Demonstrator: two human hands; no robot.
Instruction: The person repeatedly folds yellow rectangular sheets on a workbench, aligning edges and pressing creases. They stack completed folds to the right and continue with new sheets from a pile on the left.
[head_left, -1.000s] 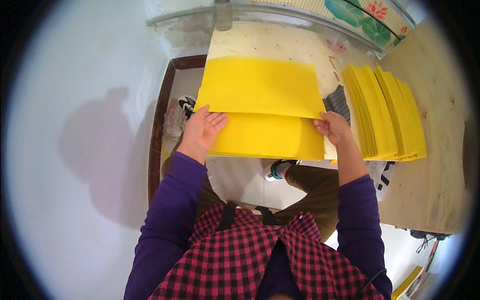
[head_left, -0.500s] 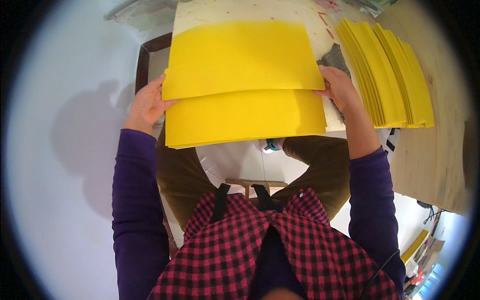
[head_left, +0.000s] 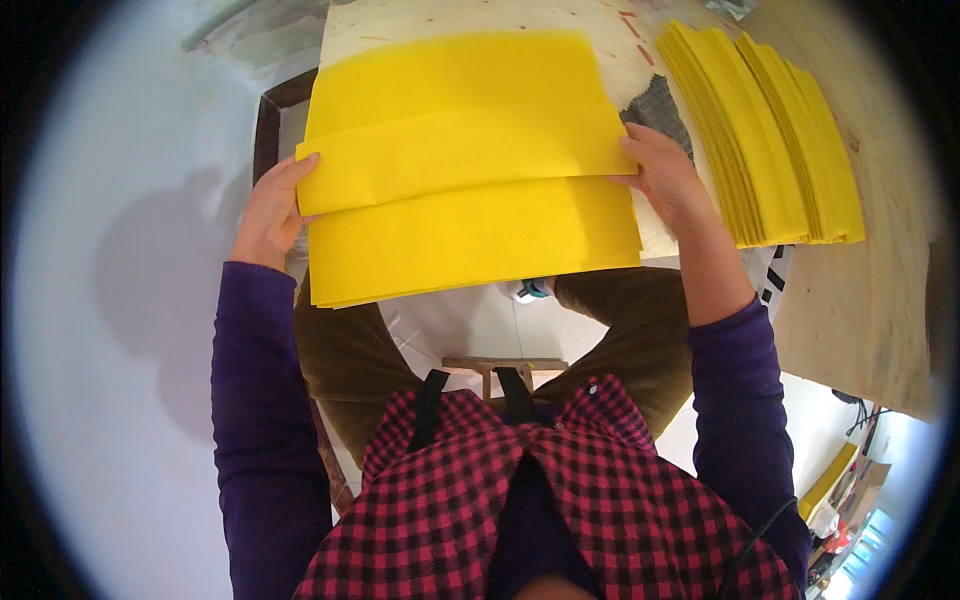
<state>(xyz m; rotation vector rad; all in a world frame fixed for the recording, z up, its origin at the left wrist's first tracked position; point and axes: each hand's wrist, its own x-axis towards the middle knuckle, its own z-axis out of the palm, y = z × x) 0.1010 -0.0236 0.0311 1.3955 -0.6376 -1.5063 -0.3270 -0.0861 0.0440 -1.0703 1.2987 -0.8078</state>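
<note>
A yellow fabric-like sheet (head_left: 465, 155) is stretched between my hands, its near edge lying across a stack of matching yellow sheets (head_left: 470, 240). My left hand (head_left: 272, 212) pinches the sheet's left end, thumb on top and the other fingers partly hidden beneath. At the opposite end, my right hand (head_left: 668, 178) grips it the same way, thumb uppermost. A crease or edge runs across the yellow surface just beyond the held strip. The stack's near side juts past the table edge over my lap.
Folded yellow sheets (head_left: 760, 140) stand in two piles on the wooden table (head_left: 840, 330) to the right. A grey rag (head_left: 660, 110) lies between them and the stack. On the left rises a white wall (head_left: 120, 350). My knees are under the table edge.
A raised band with a crease now shows along the held sheet's near part. The left end sits slightly lower and farther left in view. Both hands keep their hold.
</note>
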